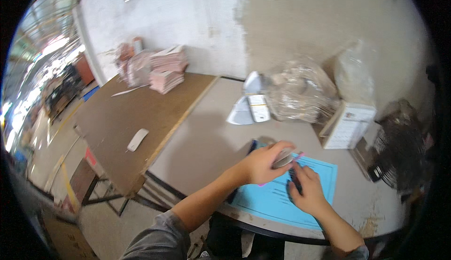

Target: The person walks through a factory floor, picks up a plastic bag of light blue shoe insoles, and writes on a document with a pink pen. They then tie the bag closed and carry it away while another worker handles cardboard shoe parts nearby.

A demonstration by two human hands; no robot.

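My left hand [264, 165] is closed around a grey-brown rounded object [283, 159], perhaps a roll, its kind blurred. Close beside it, my right hand [307, 190] is closed on a small dark object [295, 181] that I cannot make out. A thin pink strip [299, 155] shows by the fingertips of both hands. Beneath them lies a bright blue printed sheet [319, 170] with a dark border line, flat on the grey table. Part of a dark edge sticks out along the sheet's left side.
A brown board table [155, 105] adjoins on the left, with pink stacks [167, 67] and a white curved object [137, 139]. Behind my hands stand a white device [259, 108], a plastic-wrapped bundle [300, 93] and a white box [350, 126]. A dark fan [399, 149] is at right.
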